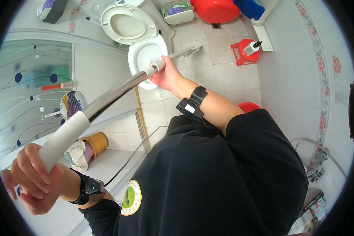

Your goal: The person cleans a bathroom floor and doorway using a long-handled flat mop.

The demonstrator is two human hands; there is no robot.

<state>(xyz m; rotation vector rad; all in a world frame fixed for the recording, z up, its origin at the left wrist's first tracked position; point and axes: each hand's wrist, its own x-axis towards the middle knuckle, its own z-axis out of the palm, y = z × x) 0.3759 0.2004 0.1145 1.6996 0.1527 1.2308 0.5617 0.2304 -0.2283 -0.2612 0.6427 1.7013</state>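
Observation:
A long metal pole (118, 93) with a white plastic grip crosses the view diagonally, like the handle of a mop or similar floor tool. My left hand (35, 180) wraps around the white grip (63, 137) at the lower left. Farther down the pole, my right hand (166, 75) grips it at the white collars, in front of the toilet bowl (147, 53). Beyond that hand, the pole's thin grey end (191, 50) appears over the tiled floor (194, 76); what it carries there is unclear. Both wrists wear black strapped devices.
The toilet lid (128, 25) is raised. A red stool (244, 56) bearing a pump bottle (251, 48) stands by the right wall, below a red basin (216, 10). At left are a glass panel (32, 67) and a wooden bucket (98, 143) with cloths. A cable (135, 152) runs from my left wrist.

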